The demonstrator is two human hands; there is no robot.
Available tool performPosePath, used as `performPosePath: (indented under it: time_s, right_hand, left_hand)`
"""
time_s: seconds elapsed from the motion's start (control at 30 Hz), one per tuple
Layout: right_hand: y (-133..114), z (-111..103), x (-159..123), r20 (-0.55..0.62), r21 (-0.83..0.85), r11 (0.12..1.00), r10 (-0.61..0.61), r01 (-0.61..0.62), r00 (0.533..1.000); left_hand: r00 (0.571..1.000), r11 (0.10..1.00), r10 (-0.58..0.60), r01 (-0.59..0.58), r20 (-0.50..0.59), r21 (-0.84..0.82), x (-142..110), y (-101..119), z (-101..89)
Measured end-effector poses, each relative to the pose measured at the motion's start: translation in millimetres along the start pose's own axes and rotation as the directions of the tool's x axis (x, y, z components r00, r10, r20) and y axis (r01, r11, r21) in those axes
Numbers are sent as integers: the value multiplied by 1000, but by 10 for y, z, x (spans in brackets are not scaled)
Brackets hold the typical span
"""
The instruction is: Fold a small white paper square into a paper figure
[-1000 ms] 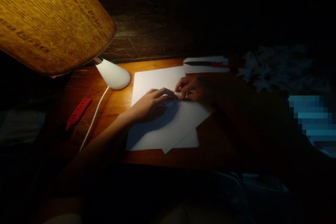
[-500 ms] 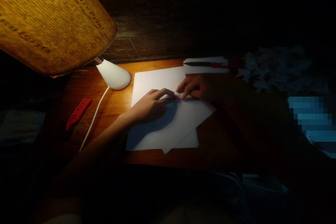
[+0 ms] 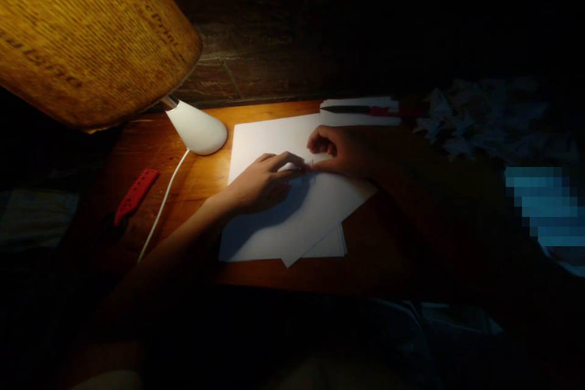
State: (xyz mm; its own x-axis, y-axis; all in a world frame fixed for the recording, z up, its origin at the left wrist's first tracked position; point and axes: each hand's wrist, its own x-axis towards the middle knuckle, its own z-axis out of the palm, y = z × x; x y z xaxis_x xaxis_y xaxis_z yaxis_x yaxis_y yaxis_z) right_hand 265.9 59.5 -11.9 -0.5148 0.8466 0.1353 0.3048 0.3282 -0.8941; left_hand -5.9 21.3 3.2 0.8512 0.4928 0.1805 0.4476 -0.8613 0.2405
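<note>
One white sheet of paper [image 3: 315, 213] lies askew under both hands, on top of other white sheets [image 3: 274, 134] whose edges show beyond it at the upper left and lower right. The left hand [image 3: 260, 186] rests across the top sheet, its index finger stretched toward the sheet's far edge; its thumb side is in shadow, so I cannot tell whether it pinches the paper. The right hand [image 3: 338, 149] meets it there: the fingers are curled loosely above, with a gap between them and the thumb, which reaches along the paper toward the left fingertips.

Just beyond the right hand, a small paper stack [image 3: 356, 120] bears a dark-bladed knife [image 3: 347, 109] with a red handle, which runs off to the right. Near it is a dim heap of pointed, pale paper pieces [image 3: 484, 119]; the dark hides whether a container holds them.

On the left of the wooden table [image 3: 283, 274] stand a lamp's white base [image 3: 198, 131], with a white cord [image 3: 164, 201], and a lettered, ribbed shade [image 3: 100, 36] above. Left of the cord lies a red strip with dark holes [image 3: 137, 195].
</note>
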Motion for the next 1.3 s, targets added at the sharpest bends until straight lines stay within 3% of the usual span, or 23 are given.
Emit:
performPosePath:
  time_s: [0.37,0.6,1.1,1.3]
  right_hand:
    - [-53,-35,36,83,-19,999,35,-33,996]
    - [-27,52,48,-3,-57,997,41,-41,999]
    - [-79,167,87,-59,-134,986,90,-98,994]
    - [-49,124,62,-32,-126,991,43,-47,999]
  left_hand:
    - [1000,993,4,-5,10,121,29,47,-3]
    - [1000,996,4,-6,21,94,27,29,5]
    - [999,991,-43,42,9,125,78,105,33]
    - [1000,999,-1,2,-11,40,9,71,7]
